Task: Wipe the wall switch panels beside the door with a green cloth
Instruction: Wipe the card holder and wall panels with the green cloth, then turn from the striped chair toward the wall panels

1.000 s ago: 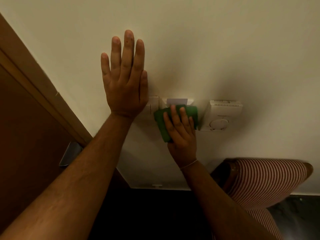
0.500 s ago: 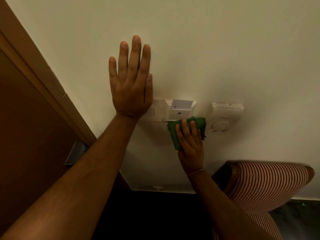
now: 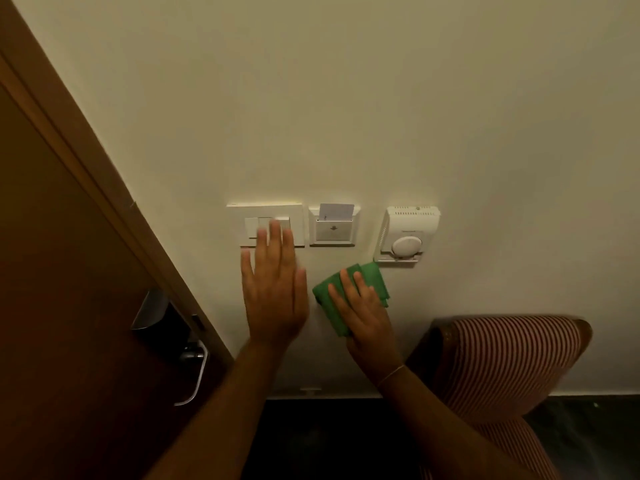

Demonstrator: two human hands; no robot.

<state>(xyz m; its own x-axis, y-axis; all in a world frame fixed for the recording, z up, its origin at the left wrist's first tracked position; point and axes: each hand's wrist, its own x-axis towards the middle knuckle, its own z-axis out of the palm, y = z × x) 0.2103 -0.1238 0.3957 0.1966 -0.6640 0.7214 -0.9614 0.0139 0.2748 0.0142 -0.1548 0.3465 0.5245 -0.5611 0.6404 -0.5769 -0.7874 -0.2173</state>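
Three white fittings sit in a row on the cream wall: a rocker switch panel (image 3: 242, 216), a key-card holder (image 3: 332, 231) with a card in its slot, and a thermostat (image 3: 408, 233) with a round dial. My left hand (image 3: 273, 289) lies flat with fingers apart, its fingertips over the lower part of the switch panel. My right hand (image 3: 363, 313) presses a folded green cloth (image 3: 370, 275) against the wall below the card holder and left of the thermostat's lower corner. The cloth touches none of the panels.
A brown wooden door and frame (image 3: 86, 209) fill the left side, with a metal lock plate and lever handle (image 3: 194, 372). A chair with red-and-white striped upholstery (image 3: 512, 358) stands against the wall at lower right. Dark floor lies below the skirting.
My right hand slid the cloth down off the card holder to the bare wall below. My left hand dropped from above the switch panel to below it, uncovering the panel.
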